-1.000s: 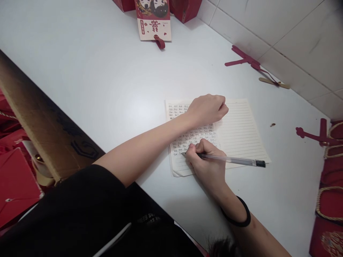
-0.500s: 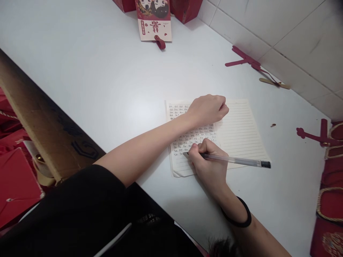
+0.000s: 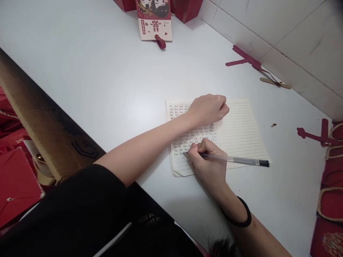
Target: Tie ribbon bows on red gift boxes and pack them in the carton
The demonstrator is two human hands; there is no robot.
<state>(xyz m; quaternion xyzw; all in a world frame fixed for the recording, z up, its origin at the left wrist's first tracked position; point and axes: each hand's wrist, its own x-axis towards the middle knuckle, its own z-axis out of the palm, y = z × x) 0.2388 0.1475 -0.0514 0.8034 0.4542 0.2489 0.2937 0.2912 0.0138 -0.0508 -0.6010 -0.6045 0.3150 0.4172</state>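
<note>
An open lined notebook (image 3: 239, 132) lies on the white table (image 3: 112, 67), its left page covered in rows of small handwritten numbers and its right page blank. My right hand (image 3: 210, 162) pinches a clear pen with a black cap end (image 3: 238, 160), the tip touching the lowest written row. Across the upper part of the notebook rests my left hand (image 3: 209, 110), its fingers curled into a loose fist. Whether anything is inside that fist is hidden. Part of the writing lies beneath my left hand and forearm.
A red and cream card with a ribbon loop (image 3: 155, 26) lies at the back. Dark red strips (image 3: 245, 57) and a wooden stick (image 3: 274, 83) are near the tiled wall (image 3: 300, 39). Red bags with rope handles (image 3: 332, 182) stand right. A cardboard box (image 3: 34, 107) is at left.
The cap end of the pen has tipped slightly in my right hand. My left hand stays where it was on the notebook.
</note>
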